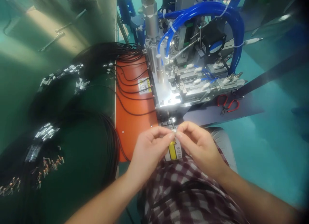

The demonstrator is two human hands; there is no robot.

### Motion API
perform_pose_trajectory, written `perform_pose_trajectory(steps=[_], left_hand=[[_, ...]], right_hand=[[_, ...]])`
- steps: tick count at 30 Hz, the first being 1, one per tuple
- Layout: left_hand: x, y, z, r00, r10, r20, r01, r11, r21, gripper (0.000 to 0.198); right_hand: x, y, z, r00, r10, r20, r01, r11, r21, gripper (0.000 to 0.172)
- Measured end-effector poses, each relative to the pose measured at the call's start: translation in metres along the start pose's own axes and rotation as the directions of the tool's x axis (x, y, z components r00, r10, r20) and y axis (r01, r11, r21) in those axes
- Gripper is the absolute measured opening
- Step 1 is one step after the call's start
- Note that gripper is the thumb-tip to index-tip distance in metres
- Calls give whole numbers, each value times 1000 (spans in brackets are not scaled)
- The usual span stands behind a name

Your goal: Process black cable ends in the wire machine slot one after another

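Observation:
My left hand and my right hand meet in front of my body, each with thumb and forefinger pinched. Their fingertips nearly touch, and whatever sits between them is too small to make out. Just below the fingertips shows a white label with a yellow arrow. Beyond them stands a metal machine with cylinders and blue hoses. Several black cables run across an orange plate to the machine's left edge.
On the left, bundles of black cable with silver metal ends lie on a green surface. Bare copper-coloured ends show lower down. Red-handled pliers rest on a grey board at right. A yellow-and-white label is on the plate.

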State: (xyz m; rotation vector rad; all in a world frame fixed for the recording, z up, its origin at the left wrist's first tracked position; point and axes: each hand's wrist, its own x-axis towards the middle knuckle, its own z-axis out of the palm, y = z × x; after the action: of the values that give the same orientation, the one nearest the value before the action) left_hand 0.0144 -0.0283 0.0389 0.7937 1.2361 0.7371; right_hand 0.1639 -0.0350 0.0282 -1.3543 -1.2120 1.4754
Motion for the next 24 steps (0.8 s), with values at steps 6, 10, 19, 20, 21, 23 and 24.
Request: perform_pose_trajectory(steps=[6,10,19,20,21,23,24], left_hand=[[1,4,1,999,32,16,-34,995,89,23],[3,13,1,998,-16,64,9,994,110,30],[25,14,-4,995,-83,50,78,994,79,25],[25,15,-5,994,-89,60,85,994,66,24],[25,16,-6,994,-90,68,87,995,52,24],[24,18,-8,992,-92,85,91,996,24,24],[24,18,-10,992,-94,88,93,996,15,24]], right_hand=[[2,-2,-4,999,52,16,-52,998,-26,18],[3,-2,-3,995,97,38,-98,994,38,21],[22,8,-11,994,106,16,-106,994,-27,21],[23,7,-13,995,98,3,-97,994,-51,21],[24,6,-14,996,86,-9,-86,993,-78,21],[24,3,-14,996,82,-18,-83,989,-119,20],[24,2,-13,996,91,-18,-92,987,-128,20]])
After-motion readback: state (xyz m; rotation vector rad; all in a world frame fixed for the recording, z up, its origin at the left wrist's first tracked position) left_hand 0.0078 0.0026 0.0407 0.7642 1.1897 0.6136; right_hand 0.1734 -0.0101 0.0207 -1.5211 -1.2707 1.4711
